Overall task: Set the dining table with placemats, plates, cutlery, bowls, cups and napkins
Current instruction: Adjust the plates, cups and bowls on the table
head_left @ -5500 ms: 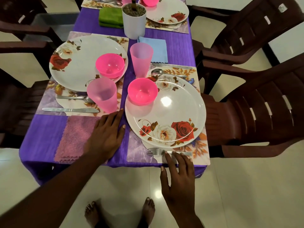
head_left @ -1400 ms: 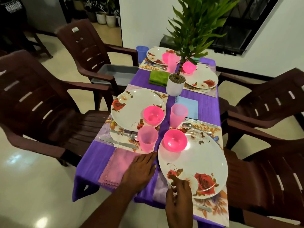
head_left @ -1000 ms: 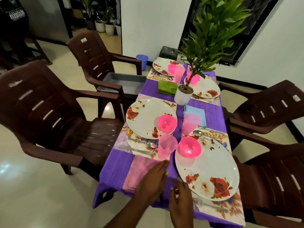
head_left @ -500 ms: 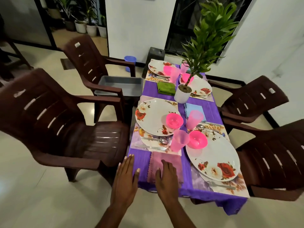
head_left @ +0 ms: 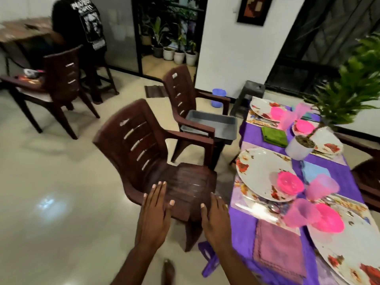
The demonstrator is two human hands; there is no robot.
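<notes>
Left hand: your left hand (head_left: 153, 214) is held out flat, fingers straight and a little spread, holding nothing, in front of the near chair (head_left: 156, 161).
Right hand: your right hand (head_left: 216, 220) is flat too, fingers straight, empty, just left of the table's edge; you cannot tell whether it touches the chair seat.
Table: the purple cloth (head_left: 242, 229) runs down the right of the view, blurred.
Near left setting: a plate (head_left: 259, 171) on a placemat (head_left: 236, 194), a pink bowl (head_left: 290, 182) on the plate's near rim, a pink cup (head_left: 301, 212) beside it, cutlery (head_left: 259, 207) along the mat's near edge, a pink napkin (head_left: 277, 247) nearer you.
Near right setting: a second plate (head_left: 349, 249) at the lower right, carrying a second bowl (head_left: 329, 219); another cup (head_left: 321, 186) and a blue napkin (head_left: 314, 171) beyond it.
Far end: two more plates, bowls and cups, a green napkin (head_left: 274, 134), and a white plant pot (head_left: 298, 147) mid-table.
Room: a grey tray (head_left: 209, 124) sits on the far chair (head_left: 185, 99); a person in a black shirt (head_left: 82, 23) sits at another table.
</notes>
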